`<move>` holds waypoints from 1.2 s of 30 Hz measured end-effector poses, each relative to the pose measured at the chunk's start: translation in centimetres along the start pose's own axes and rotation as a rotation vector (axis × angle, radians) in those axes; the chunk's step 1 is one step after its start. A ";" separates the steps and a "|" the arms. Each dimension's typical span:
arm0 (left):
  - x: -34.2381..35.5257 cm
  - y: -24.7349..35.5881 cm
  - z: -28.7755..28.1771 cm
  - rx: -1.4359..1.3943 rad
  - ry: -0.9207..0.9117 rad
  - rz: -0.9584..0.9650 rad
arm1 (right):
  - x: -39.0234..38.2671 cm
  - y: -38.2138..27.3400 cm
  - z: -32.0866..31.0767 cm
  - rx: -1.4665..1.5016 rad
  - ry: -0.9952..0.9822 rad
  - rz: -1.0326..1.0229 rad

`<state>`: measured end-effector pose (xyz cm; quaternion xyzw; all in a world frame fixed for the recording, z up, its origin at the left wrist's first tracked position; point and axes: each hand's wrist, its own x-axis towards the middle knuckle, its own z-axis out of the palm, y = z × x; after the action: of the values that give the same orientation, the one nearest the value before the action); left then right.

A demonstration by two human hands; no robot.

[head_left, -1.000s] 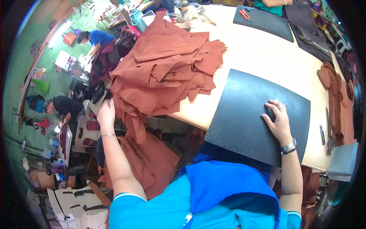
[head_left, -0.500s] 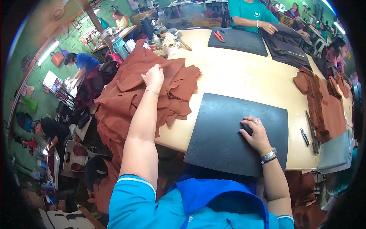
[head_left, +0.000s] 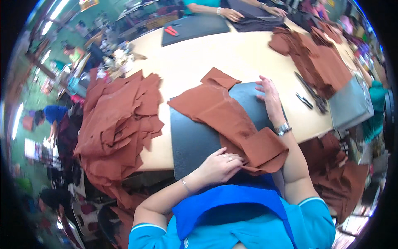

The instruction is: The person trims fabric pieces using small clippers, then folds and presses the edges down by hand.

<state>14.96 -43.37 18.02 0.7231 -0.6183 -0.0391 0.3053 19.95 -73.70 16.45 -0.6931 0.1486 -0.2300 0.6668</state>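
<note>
Brown cloth (head_left: 226, 110) lies across the blk mat (head_left: 190, 143) at the bench's (head_left: 199, 54) near edge, its near end curled. Your L hand (head_left: 222, 166) is at that end; can't tell if it's gripping. R hand (head_left: 269, 98) is empty, fingers spread, nr mat's far R corner. Looks like you're laying it out; next prob. calls for smoothing. Pile (head_left: 118, 124): bench's L end.

Two mats (head_left: 190, 145), seemingly one brown piece (head_left: 236, 116) on one
</note>
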 end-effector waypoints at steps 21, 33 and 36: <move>-3.9 -7.1 -3.9 0.115 0.326 -0.720 | 0.4 0.3 -4.2 -0.372 0.325 -0.422; 3.7 -11.9 -3.8 0.019 0.275 -0.657 | -2.9 1.1 -12.3 -0.414 0.308 -0.119; 1.2 -20.6 -5.5 -0.158 0.772 -0.684 | -1.1 1.1 -12.4 -0.286 0.452 -0.386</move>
<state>35.56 -41.33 12.73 0.8203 -0.1840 0.0863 0.5346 12.70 -83.83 15.25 -0.7264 0.1893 -0.4769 0.4571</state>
